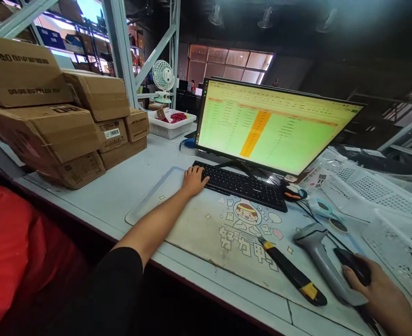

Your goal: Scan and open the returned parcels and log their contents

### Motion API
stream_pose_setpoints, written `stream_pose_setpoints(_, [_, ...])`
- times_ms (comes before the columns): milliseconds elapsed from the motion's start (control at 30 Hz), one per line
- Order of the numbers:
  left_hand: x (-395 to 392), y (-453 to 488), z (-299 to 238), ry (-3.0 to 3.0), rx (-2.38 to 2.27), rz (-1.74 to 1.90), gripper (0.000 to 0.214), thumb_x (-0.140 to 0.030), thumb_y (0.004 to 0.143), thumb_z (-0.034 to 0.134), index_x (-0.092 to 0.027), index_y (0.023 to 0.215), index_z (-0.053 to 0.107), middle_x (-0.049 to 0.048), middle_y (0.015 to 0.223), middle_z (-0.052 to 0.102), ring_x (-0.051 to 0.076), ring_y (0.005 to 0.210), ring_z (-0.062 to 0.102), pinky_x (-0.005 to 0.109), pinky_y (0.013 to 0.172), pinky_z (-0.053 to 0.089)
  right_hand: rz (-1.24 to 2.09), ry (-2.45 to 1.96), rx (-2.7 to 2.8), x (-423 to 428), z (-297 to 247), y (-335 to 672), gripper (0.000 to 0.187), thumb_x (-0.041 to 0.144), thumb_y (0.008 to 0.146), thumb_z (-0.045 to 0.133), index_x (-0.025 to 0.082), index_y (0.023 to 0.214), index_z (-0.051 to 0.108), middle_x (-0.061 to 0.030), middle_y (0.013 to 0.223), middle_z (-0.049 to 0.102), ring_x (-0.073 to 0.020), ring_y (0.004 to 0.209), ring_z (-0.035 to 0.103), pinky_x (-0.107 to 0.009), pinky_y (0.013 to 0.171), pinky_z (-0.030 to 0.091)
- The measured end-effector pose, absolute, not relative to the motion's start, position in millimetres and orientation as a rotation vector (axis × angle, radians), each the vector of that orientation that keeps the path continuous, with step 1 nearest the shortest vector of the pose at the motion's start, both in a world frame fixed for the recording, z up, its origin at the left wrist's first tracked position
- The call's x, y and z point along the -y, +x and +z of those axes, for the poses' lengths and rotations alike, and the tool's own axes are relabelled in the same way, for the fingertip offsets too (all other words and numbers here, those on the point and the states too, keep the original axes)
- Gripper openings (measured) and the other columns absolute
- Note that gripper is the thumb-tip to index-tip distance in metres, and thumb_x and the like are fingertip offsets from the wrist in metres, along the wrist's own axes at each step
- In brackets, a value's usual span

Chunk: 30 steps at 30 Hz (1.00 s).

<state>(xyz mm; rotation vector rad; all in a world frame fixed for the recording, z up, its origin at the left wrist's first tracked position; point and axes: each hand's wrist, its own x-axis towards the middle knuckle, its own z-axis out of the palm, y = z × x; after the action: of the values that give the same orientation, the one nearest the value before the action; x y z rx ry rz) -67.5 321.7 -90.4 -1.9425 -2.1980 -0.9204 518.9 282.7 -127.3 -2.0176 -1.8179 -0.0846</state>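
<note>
My left hand (193, 181) rests at the left end of the black keyboard (242, 184), fingers curled over its keys. My right hand (379, 289) at the lower right is closed over a black mouse (352, 263). A grey barcode scanner (323, 261) lies just left of the mouse, and a black and yellow utility knife (291, 270) lies on the desk mat (206, 228). Behind the keyboard the monitor (272, 126) shows a green and orange spreadsheet.
Stacked cardboard boxes (62, 116) fill the desk's left side. A white basket (171, 126) with red items and a small fan (163, 77) stand behind. White perforated baskets (384, 205) crowd the right. A red bag (10, 252) sits at lower left.
</note>
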Motion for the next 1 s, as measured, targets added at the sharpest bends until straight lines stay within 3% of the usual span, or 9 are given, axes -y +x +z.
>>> stream_pose_setpoints(133, [-321, -66, -90, -1.991, 2.204, -0.864, 0.046, -0.045, 0.102, 0.052, -0.018, 0.140, 0.057, 0.0131, 0.150, 0.053, 0.032, 0.139, 0.042, 0.047, 0.117, 0.035, 0.078, -2.074, 1.787, -278, -117, 509, 0.089, 0.078, 0.064, 0.042, 0.018, 0.127, 0.058, -0.0259, 0.128, 0.068, -0.0459, 0.114, 0.067, -0.062, 0.095, 0.054])
stream_pose_setpoints(400, [-319, -67, -94, -2.027, 2.194, -0.829, 0.052, -0.048, 0.102, 0.051, -0.016, 0.143, 0.056, 0.0133, 0.155, 0.049, 0.034, 0.143, 0.038, 0.049, 0.119, 0.032, 0.088, -1.910, 1.838, -273, -119, 512, 0.068, 0.070, 0.065, 0.050, 0.029, 0.117, 0.063, -0.0183, 0.133, 0.067, -0.0431, 0.123, 0.063, -0.061, 0.100, 0.051])
stream_pose_setpoints(667, [-319, -67, -93, -2.022, 2.204, -0.813, 0.051, -0.047, 0.102, 0.051, -0.018, 0.143, 0.056, 0.0125, 0.154, 0.050, 0.034, 0.142, 0.039, 0.048, 0.118, 0.033, 0.049, -1.810, 1.884, -274, -122, 516, 0.065, 0.069, 0.068, 0.050, 0.028, 0.114, 0.066, -0.0172, 0.132, 0.068, -0.0404, 0.123, 0.064, -0.059, 0.106, 0.049])
stream_pose_setpoints(1000, [-323, -70, -99, -2.028, 2.197, -0.816, 0.053, -0.051, 0.102, 0.049, -0.018, 0.143, 0.057, 0.0138, 0.155, 0.049, 0.034, 0.143, 0.038, 0.049, 0.118, 0.033, -0.068, -1.799, 1.919, -278, -132, 526, 0.069, 0.073, 0.073, 0.047, 0.027, 0.119, 0.068, -0.0129, 0.132, 0.069, -0.0378, 0.121, 0.066, -0.055, 0.100, 0.054])
